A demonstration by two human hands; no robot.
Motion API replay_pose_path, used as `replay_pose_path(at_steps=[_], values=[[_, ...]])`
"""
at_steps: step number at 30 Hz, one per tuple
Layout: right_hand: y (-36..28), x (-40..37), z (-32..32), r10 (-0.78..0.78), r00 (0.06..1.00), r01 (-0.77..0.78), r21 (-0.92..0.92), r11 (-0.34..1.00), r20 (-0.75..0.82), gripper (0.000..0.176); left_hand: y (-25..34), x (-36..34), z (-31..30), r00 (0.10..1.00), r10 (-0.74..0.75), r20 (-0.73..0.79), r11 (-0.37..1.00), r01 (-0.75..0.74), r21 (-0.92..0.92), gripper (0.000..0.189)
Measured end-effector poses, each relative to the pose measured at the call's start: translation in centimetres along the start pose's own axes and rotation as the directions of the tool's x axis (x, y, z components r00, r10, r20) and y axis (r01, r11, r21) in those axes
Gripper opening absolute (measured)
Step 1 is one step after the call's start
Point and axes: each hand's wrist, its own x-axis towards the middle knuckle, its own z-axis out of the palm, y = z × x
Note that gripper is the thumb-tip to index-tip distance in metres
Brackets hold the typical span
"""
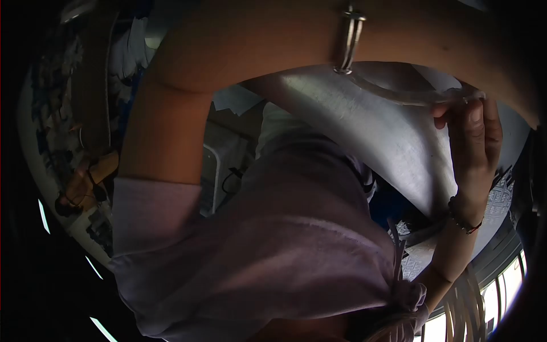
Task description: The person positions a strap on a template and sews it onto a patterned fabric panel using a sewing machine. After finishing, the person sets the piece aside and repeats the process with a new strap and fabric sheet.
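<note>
My right hand [474,134], with a dark beaded bracelet [464,223] at its wrist, is raised at the right. Its fingers are closed on the edge of a clear plastic piece [401,98] that curves away to the left. I cannot make out what kind of piece it is. My left arm [256,51] crosses the top of the view from left to right, wearing a silver bracelet [348,43]. Close to the camera, it partly covers the plastic. The fingers of my left hand are hidden in the dark right edge.
A shiny grey metal surface [364,125] slopes below the plastic, beside my body. To the left stand a pale plastic chair or stool [225,157] and a cluttered area where another person [82,191] sits. Bright window light [501,296] enters at lower right.
</note>
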Motion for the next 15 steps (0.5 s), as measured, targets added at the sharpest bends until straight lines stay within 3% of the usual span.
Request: replay_pose_path(at_steps=[1, 3, 5, 6, 7, 8, 9, 11, 12, 13, 15], values=[[0.2, 0.0, 0.5, 0.003, 0.994, -0.025, 0.206, 0.978, 0.106, 0.037, 0.0, 0.3, 0.2, 1.000, -0.017, -0.025, 1.000, 0.017, 0.000, 0.041], [0.9, 0.1, 0.2, -0.036, 0.994, 0.013, 0.218, 0.976, 0.103, 0.036, -0.5, 2.9, 0.9, 0.996, -0.047, -0.073, 0.999, 0.047, -0.001, 0.041], [1.1, -0.2, -0.8, -0.034, 0.999, 0.032, 0.206, 0.978, 0.004, 0.031, 1.7, 0.0, 3.2, 0.992, -0.067, -0.110, 0.998, 0.066, -0.015, 0.041], [1.1, -0.6, -1.9, -0.041, 0.999, 0.034, 0.213, 0.976, 0.029, 0.031, 1.5, 0.0, 2.9, 0.989, -0.075, -0.125, 0.997, 0.073, -0.024, 0.041], [0.9, -1.3, -3.3, -0.101, 0.990, 0.078, -0.210, 0.975, -0.100, 0.032, 1.1, 0.3, 2.6, 0.987, -0.086, -0.138, 0.996, 0.081, -0.041, 0.041], [1.0, -1.5, -4.1, -0.217, 0.957, 0.061, -0.599, 0.798, -0.191, 0.032, -1.3, 2.1, 0.1, 0.984, -0.094, -0.149, 0.995, 0.087, -0.057, 0.041], [1.2, -1.2, -4.6, -0.217, 0.961, 0.073, -0.596, 0.799, -0.173, 0.032, -1.3, 1.7, 0.1, 0.983, -0.099, -0.156, 0.994, 0.089, -0.071, 0.041], [0.6, -0.6, -5.9, -0.033, 0.998, 0.040, -0.119, 0.992, 0.061, 0.033, -1.1, 0.9, 0.4, 0.984, -0.095, -0.154, 0.992, 0.081, -0.095, 0.041], [0.3, -1.6, -6.4, -0.009, 0.982, -0.015, 0.121, 0.993, 0.191, 0.034, -0.4, 0.0, 1.2, 0.986, -0.074, -0.152, 0.995, 0.062, -0.082, 0.041], [-0.4, -1.5, -6.4, -0.015, 0.982, -0.006, 0.108, 0.994, 0.187, 0.034, -0.6, 1.4, 1.7, 0.988, -0.058, -0.143, 0.996, 0.046, -0.082, 0.041], [-0.7, -1.7, -6.3, -0.105, 0.994, 0.105, -0.012, 0.994, 0.017, 0.028, -0.5, 0.8, 1.7, 0.994, -0.031, -0.102, 0.996, 0.022, -0.086, 0.041]])
